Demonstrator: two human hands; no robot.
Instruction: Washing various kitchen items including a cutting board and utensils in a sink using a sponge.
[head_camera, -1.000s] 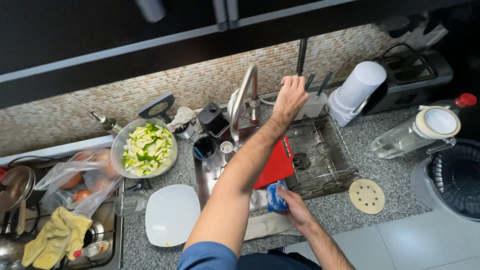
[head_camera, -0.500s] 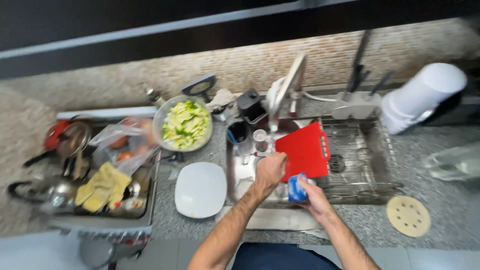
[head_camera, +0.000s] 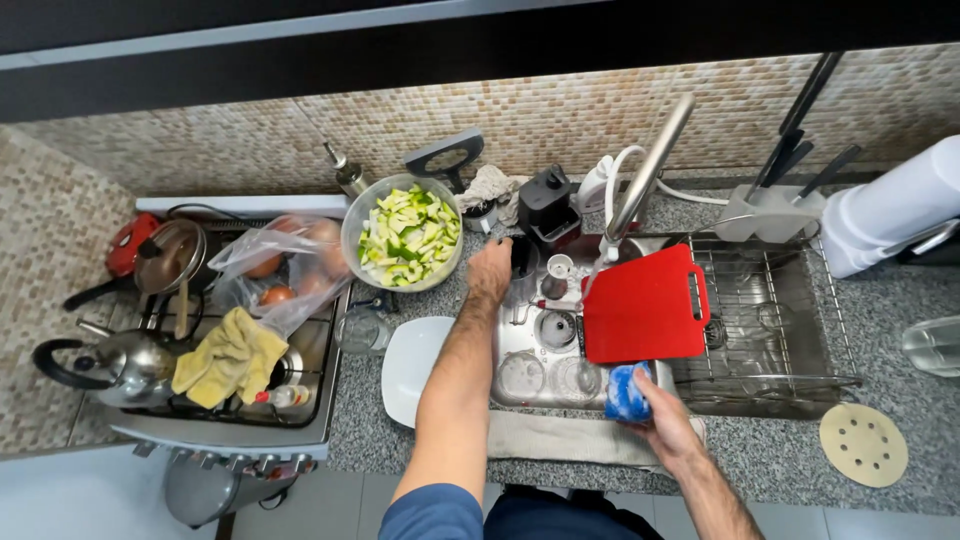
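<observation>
My left hand (head_camera: 490, 270) reaches out over the left edge of the sink (head_camera: 520, 345), its fingers at a dark cup (head_camera: 521, 254) beside the bowl of chopped green vegetables (head_camera: 403, 239); whether it grips the cup I cannot tell. My right hand (head_camera: 662, 418) holds a blue sponge (head_camera: 628, 393) at the sink's front edge. A red cutting board (head_camera: 647, 305) leans across the sink next to the tap (head_camera: 648, 170). Glasses and a strainer lie in the basin.
A white plate (head_camera: 414, 368) lies on the granite counter left of the sink. The stove holds a kettle (head_camera: 115, 364), a yellow cloth (head_camera: 230, 355), a bag of produce (head_camera: 280, 265) and a pot. A wire rack (head_camera: 765, 320), knife holder (head_camera: 775, 205) and round trivet (head_camera: 863, 444) sit on the right.
My left hand came down from the knives at the back right, passed the cutting board and now reaches to the sink's left rear. The view shifted left. My right hand kept the sponge.
</observation>
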